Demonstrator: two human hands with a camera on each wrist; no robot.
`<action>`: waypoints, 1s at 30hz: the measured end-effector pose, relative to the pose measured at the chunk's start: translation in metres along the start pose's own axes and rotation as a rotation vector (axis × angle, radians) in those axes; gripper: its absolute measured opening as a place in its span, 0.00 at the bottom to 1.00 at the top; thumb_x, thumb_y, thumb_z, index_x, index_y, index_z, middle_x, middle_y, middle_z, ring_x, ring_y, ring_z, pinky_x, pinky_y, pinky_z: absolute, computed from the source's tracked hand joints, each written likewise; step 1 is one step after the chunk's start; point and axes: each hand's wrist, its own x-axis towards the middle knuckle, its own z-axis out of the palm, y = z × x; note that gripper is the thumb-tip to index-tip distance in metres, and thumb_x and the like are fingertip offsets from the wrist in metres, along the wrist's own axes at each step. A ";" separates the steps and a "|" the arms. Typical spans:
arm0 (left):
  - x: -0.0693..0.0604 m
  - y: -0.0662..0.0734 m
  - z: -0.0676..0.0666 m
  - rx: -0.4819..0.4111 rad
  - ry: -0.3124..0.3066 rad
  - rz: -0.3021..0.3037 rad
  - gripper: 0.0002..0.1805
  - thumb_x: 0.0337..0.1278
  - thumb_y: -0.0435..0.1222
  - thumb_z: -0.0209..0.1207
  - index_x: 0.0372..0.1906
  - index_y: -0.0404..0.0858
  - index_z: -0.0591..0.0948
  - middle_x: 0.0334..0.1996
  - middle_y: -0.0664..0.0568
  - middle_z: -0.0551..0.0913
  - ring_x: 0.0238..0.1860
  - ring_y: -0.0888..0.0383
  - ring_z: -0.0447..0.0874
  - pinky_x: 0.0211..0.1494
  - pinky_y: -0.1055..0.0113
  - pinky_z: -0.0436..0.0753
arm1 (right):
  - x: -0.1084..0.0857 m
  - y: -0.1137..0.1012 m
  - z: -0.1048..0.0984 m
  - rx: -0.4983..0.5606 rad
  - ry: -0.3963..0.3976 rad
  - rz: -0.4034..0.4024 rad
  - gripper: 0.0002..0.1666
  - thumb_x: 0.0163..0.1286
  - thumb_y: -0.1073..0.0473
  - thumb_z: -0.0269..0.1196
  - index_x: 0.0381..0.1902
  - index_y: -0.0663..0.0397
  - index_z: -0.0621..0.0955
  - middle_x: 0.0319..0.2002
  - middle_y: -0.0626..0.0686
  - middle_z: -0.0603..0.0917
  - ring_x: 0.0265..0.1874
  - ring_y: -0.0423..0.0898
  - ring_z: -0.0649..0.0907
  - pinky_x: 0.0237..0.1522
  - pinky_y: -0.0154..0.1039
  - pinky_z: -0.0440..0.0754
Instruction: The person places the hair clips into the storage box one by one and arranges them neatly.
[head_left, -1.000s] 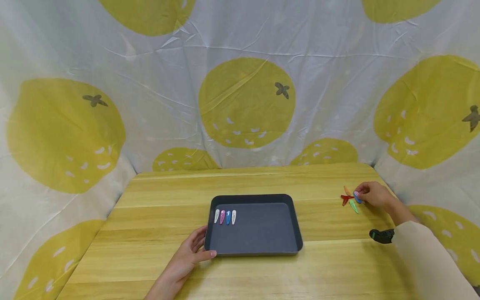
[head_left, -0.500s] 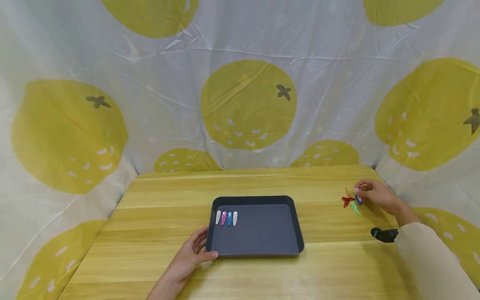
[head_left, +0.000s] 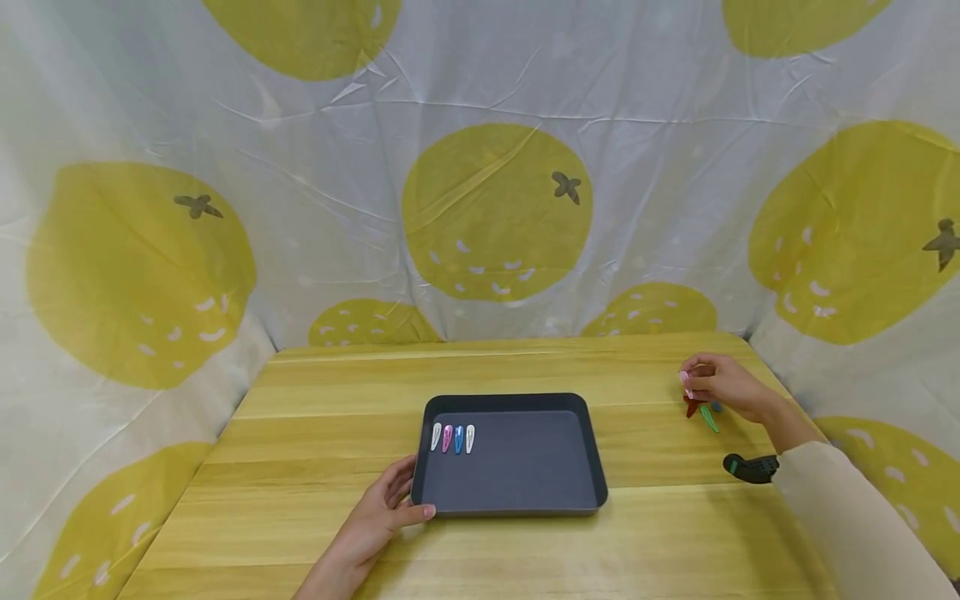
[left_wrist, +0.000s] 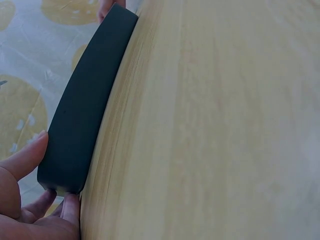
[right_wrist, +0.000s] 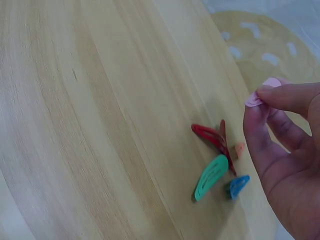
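My left hand (head_left: 371, 521) grips the near left corner of a dark grey baking tray (head_left: 525, 467), thumb on its edge. In the left wrist view, the fingertips are at the corner of the tray wall (left_wrist: 80, 110). A row of several snap hair clips lies in the tray's left part: white (head_left: 436, 437), pink (head_left: 447, 438), blue (head_left: 459, 439) and white again. At the right, my right hand (head_left: 727, 387) pinches a light pink hair clip (right_wrist: 254, 100) between thumb and forefinger, raised above the table. Below it lie red (right_wrist: 207, 132), green (right_wrist: 211, 177), blue (right_wrist: 239, 186) and orange (right_wrist: 239, 150) clips.
The wooden table (head_left: 337, 400) carries the tray near its middle and the loose clips near its right edge. A lemon-print curtain (head_left: 495, 208) hangs behind and at both sides. A black curved object (head_left: 750, 468) with a green band sits at my right cuff.
The right hand has lifted the light pink clip off the loose pile and moved left with it, uncovering part of the blue clip. The left hand and the tray stay put.
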 end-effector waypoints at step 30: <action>0.001 -0.001 0.001 -0.012 -0.002 0.012 0.51 0.47 0.24 0.75 0.77 0.32 0.63 0.76 0.34 0.63 0.76 0.37 0.58 0.77 0.42 0.60 | 0.033 -0.038 0.053 -0.037 -0.128 -0.079 0.05 0.78 0.68 0.59 0.45 0.64 0.73 0.44 0.67 0.78 0.46 0.67 0.84 0.54 0.56 0.84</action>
